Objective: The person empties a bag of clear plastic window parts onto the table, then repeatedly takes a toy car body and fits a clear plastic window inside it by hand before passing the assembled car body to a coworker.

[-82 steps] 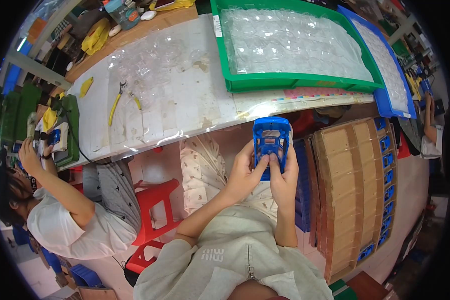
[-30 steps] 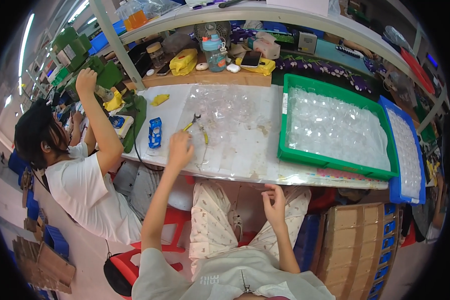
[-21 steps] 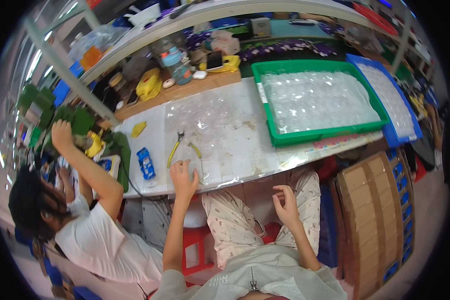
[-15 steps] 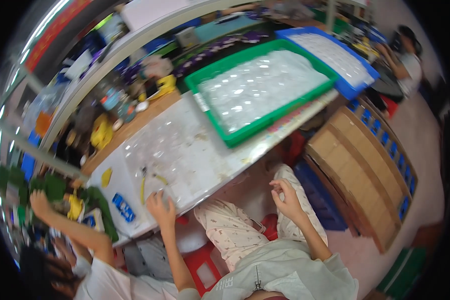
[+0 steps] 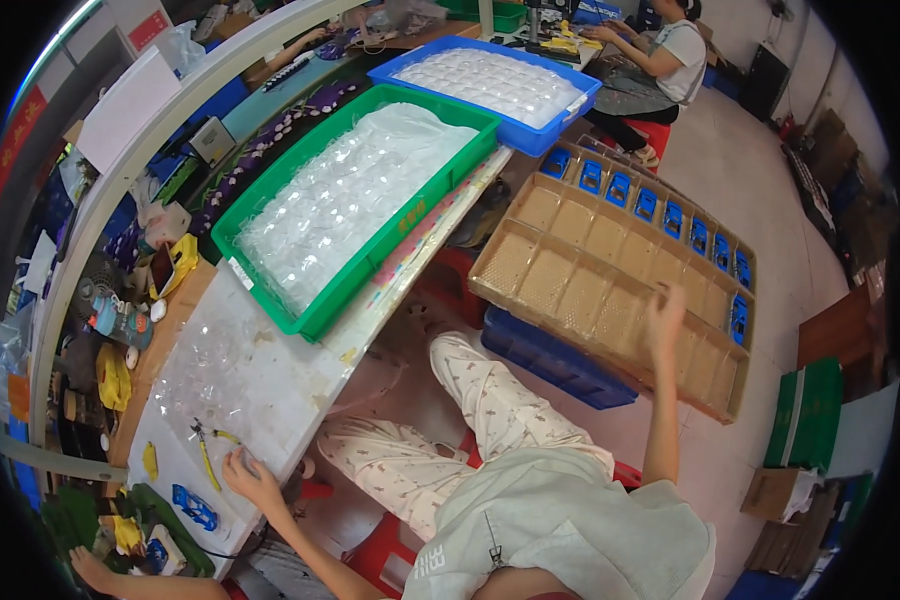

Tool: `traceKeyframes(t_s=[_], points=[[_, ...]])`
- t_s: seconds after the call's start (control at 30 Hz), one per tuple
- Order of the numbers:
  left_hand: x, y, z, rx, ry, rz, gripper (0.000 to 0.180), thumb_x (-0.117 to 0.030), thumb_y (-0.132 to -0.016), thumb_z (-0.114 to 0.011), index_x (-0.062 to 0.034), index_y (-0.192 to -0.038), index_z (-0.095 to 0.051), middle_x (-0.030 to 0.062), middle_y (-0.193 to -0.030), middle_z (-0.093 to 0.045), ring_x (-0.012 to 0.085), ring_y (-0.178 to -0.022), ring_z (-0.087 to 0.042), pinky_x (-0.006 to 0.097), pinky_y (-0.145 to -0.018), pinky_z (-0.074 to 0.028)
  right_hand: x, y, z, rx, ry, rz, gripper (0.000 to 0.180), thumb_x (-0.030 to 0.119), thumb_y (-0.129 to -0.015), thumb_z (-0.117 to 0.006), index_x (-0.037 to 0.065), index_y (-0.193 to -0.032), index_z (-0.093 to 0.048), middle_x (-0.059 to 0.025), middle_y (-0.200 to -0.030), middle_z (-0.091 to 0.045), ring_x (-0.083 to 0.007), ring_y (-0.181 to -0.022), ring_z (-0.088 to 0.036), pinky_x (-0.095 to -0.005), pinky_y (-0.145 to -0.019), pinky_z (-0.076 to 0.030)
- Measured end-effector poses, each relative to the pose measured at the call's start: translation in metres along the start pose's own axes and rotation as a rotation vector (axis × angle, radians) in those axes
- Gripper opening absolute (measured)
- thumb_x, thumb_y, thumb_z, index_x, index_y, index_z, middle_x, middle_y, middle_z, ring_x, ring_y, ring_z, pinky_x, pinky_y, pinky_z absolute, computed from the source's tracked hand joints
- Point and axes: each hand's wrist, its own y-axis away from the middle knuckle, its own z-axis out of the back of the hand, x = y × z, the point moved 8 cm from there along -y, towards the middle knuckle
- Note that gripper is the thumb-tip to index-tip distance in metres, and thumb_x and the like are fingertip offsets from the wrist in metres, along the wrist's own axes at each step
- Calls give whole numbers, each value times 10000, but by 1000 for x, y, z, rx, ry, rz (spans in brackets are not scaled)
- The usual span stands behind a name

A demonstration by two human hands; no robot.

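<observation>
Looks like a tray-reach step: right hand (image 5: 665,318) over the brown compartment tray (image 5: 595,272), fingers bent, can't tell if pinching anything. Left hand (image 5: 253,480) looks relaxed, empty, by the table (image 5: 280,390) edge. One blue toy car (image 5: 195,507) lies nearby; other cars (image 5: 645,204) line the tray. Grabbing one probably means dipping below its rim; decent headroom.

Divided tray (image 5: 560,275): brown, shallow, with three rows of compartments; slanted in view, right of the tabletop (image 5: 300,372). Outer row holds blue toy cars (image 5: 618,188), one per cell; another blue car (image 5: 738,318) sits at the right end of the middle row. Near row bare. Loose blue car (image 5: 195,507): on tabletop, far left. Pliers (image 5: 207,462): yellow-handled, dark-headed, handles spread, lying beside it.
</observation>
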Motion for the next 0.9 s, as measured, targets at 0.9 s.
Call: traceKeyframes(t_s=[0.9], points=[[29,2,-8,-107,1153,627,223,-60,-853,-511,10,-1065,-513,63,-896,-560,127,-782,-581,248,-695,-466,-306,-20,114,-430,713,29,321,336,-827,-535,21,-848,-598,-139,-736,-562,-260,-583,-510,-361,-484,-377]])
